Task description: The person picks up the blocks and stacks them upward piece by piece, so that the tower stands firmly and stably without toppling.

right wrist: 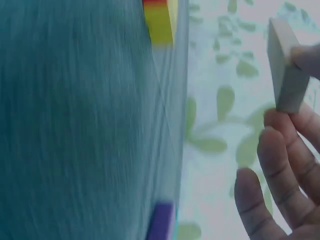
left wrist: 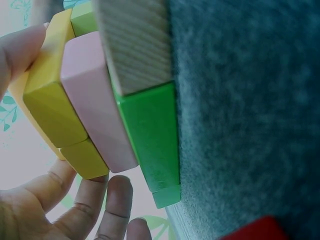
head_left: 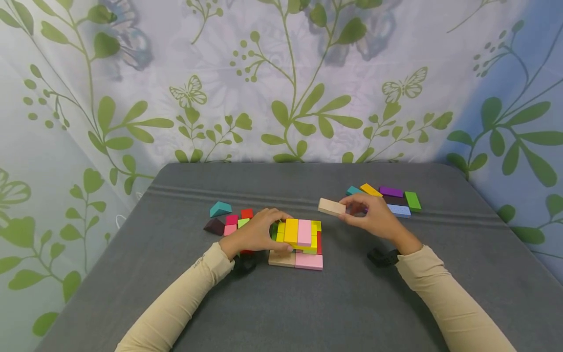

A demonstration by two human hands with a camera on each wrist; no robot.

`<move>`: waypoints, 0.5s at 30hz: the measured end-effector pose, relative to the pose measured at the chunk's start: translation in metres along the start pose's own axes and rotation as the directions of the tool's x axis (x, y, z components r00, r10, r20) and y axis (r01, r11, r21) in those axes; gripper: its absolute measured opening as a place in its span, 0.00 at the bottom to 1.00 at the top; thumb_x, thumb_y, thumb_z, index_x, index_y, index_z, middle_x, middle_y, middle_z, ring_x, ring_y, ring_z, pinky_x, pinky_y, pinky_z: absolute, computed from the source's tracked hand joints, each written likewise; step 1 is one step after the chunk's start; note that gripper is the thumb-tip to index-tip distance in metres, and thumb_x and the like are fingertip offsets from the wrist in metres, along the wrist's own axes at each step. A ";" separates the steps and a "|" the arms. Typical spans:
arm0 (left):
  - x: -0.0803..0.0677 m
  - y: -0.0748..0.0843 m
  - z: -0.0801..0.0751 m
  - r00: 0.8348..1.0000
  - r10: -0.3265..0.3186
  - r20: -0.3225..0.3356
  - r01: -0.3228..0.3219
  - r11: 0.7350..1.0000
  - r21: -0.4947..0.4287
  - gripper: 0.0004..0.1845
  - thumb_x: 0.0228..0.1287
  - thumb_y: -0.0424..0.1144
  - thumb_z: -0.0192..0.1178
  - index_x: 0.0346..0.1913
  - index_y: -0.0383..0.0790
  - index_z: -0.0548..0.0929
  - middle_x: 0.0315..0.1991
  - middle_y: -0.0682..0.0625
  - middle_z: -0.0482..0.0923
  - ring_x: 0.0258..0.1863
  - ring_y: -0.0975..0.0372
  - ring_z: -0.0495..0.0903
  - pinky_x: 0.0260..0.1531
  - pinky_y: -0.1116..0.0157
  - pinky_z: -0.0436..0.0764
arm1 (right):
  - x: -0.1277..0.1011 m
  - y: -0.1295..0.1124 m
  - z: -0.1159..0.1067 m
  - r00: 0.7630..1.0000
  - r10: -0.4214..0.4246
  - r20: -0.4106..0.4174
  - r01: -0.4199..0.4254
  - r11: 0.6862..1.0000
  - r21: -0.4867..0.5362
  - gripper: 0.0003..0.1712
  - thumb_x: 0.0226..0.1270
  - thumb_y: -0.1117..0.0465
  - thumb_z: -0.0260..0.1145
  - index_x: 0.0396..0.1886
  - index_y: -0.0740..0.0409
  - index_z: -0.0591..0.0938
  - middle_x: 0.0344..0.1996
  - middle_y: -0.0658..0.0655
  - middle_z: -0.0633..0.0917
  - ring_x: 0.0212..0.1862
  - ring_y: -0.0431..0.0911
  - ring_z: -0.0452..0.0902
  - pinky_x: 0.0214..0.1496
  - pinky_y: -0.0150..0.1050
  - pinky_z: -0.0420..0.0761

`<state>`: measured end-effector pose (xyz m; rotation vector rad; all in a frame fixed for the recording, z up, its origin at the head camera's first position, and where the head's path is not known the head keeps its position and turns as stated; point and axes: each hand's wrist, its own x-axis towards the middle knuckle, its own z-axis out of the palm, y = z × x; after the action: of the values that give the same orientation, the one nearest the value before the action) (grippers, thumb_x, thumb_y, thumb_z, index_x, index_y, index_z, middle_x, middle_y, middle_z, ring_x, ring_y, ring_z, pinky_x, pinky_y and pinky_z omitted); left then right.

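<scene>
In the head view, a layered stack of wooden blocks (head_left: 310,262) stands mid-table, with natural, pink, yellow, green and red pieces. A yellow block (head_left: 291,231) and a pink block (head_left: 304,232) lie side by side on top. My left hand (head_left: 259,230) holds the upper yellow layers, thumb at the front and fingers at the far side. In the left wrist view, its fingertips (left wrist: 119,192) touch the yellow blocks (left wrist: 57,107). To the right of the stack, my right hand (head_left: 371,215) pinches a plain natural-wood block (head_left: 331,207), raised off the table and apart from the stack.
Left of the stack lie a teal triangular block (head_left: 220,209), a dark brown block (head_left: 214,226) and several red, pink and green pieces. Beyond the right hand are a purple block (head_left: 391,191), a green block (head_left: 412,201) and a light blue block (head_left: 399,211). A patterned curtain (head_left: 281,88) hangs behind the grey table.
</scene>
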<state>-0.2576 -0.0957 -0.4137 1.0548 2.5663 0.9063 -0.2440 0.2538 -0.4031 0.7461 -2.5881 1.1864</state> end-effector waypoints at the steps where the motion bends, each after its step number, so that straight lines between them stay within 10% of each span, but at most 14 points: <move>1: 0.000 0.000 0.000 1.000 0.000 0.002 0.000 1.000 0.000 0.41 0.60 0.53 0.78 0.73 0.38 0.78 0.65 0.41 0.78 0.64 0.47 0.71 0.68 0.43 0.73 | 0.001 -0.004 0.004 1.000 0.005 0.003 -0.005 1.000 0.018 0.15 0.65 0.69 0.79 0.51 0.64 0.90 0.38 0.54 0.88 0.36 0.43 0.81 0.41 0.42 0.85; 15: 0.001 -0.003 -0.001 1.000 0.020 -0.008 -0.020 1.000 0.008 0.44 0.59 0.55 0.77 0.73 0.32 0.76 0.65 0.41 0.80 0.64 0.47 0.73 0.69 0.41 0.72 | 0.008 -0.036 0.055 0.998 -0.034 0.060 0.029 0.996 0.080 0.17 0.68 0.64 0.78 0.55 0.62 0.89 0.46 0.56 0.89 0.45 0.55 0.83 0.49 0.46 0.87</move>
<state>-0.2604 -0.0970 -0.4153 1.0824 2.5726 0.9084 -0.2309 0.1900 -0.4129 0.8490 -2.5818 1.2821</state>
